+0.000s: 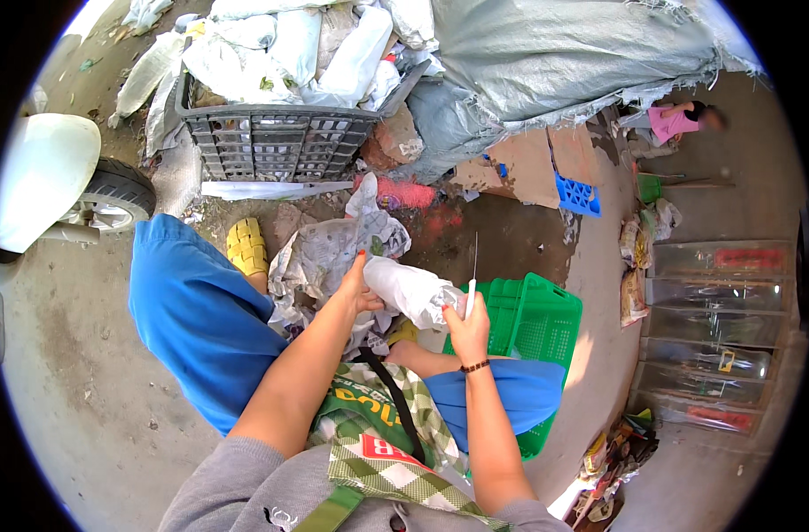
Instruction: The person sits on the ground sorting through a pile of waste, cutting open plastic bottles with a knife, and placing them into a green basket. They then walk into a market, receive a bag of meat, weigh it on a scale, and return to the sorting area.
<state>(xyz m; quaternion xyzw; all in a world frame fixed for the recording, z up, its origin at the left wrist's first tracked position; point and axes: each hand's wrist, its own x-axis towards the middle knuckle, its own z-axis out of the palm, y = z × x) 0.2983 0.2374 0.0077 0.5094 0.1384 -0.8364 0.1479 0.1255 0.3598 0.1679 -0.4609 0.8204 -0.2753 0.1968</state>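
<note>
Between my two hands lies a white wrapped roll (406, 285), tilted with its crumpled end toward the right. My left hand (358, 289) curls round the left end of the roll. My right hand (468, 330) grips the white handle of a thin-bladed knife (472, 293), whose blade points away from me; the fingers also touch the roll's right end. What is inside the wrapping is hidden. Beyond the left hand, crumpled printed paper sheets (320, 253) lie on the ground in front of me.
Close by on the right stands a green plastic crate (546, 332). A black crate (271, 146) full of white wrapped bundles is ahead, beside a grey tarp (546, 62). A vehicle's wheel (121, 195) is at left. Glass-fronted panels (715, 332) and a person in pink (675, 122) are farther right.
</note>
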